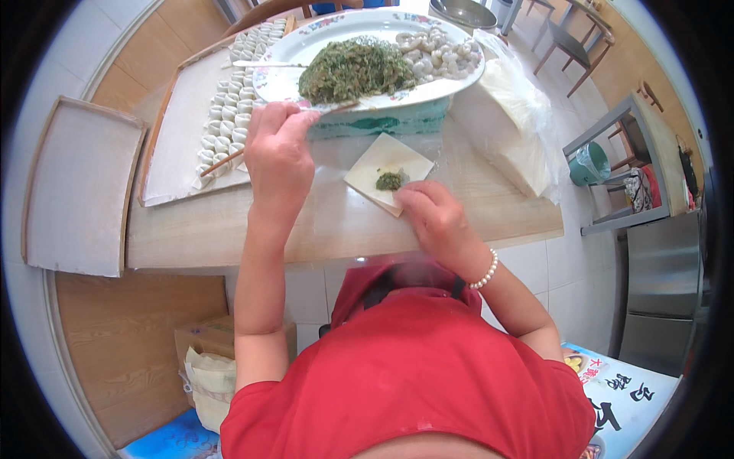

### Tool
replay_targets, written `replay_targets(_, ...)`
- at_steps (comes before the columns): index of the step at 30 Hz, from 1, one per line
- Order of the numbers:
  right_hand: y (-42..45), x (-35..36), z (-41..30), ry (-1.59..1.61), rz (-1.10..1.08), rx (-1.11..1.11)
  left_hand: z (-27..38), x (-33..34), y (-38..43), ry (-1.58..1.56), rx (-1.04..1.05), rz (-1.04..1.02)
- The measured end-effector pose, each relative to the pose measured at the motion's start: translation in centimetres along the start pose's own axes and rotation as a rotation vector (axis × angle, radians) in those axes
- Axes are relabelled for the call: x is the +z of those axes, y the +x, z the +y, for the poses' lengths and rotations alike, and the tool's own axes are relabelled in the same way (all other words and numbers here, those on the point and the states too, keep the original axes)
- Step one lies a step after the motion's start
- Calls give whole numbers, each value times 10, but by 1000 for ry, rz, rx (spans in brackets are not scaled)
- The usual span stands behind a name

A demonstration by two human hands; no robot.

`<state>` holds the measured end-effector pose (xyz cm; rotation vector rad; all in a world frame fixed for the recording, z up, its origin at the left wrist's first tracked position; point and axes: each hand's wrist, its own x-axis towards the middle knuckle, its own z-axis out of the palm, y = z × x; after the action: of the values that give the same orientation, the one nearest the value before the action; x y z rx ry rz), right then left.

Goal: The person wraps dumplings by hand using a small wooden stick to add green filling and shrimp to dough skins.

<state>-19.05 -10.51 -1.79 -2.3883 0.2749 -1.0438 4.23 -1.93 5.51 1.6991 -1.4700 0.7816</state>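
Observation:
My left hand [281, 149] is closed around a thin wooden stick [222, 163], whose far tip reaches the near rim of a floral oval platter [275, 86]. On the platter are a mound of chopped green filling [355, 72] and a heap of peeled shrimp [438, 54]. A square dough wrapper [373, 160] lies on the table in front of me, with a small lump of filling [389, 181] and a greyish, shrimp-like piece [405, 175] on it. The bunched fingertips of my right hand [438, 215] touch the wrapper's right side beside the lump; whether they pinch something is hidden.
Rows of folded dumplings [226, 115] fill the right side of a floured tray [180, 123]; another tray [83, 189] stands left. A green-and-white box [375, 123] supports the platter. Right of it, a plastic bag [510, 120] holds stacked wrappers. A metal bowl [464, 14] stands behind.

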Motion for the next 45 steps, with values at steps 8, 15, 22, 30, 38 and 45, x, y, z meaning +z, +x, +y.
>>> replay_targets(8,2,5,-3,-21,18,-25,1,5,9,-40,34,16)
replay_targets(15,-3,6,-3,-41,21,27,25,8,-34,-341,-209,-149)
replay_targets(22,1,6,-5,-72,51,-1,29,13,-71,-401,-268,-344)
replay_targets(30,32,-11,10,31,-118,161,15,38,-58,-472,-221,-427)
replay_targets(38,105,-16,57,151,-625,570,17,35,-65,-446,-257,-435)
replay_targets(45,93,-2,66,127,-513,480,16,29,-63,-521,-319,-488)
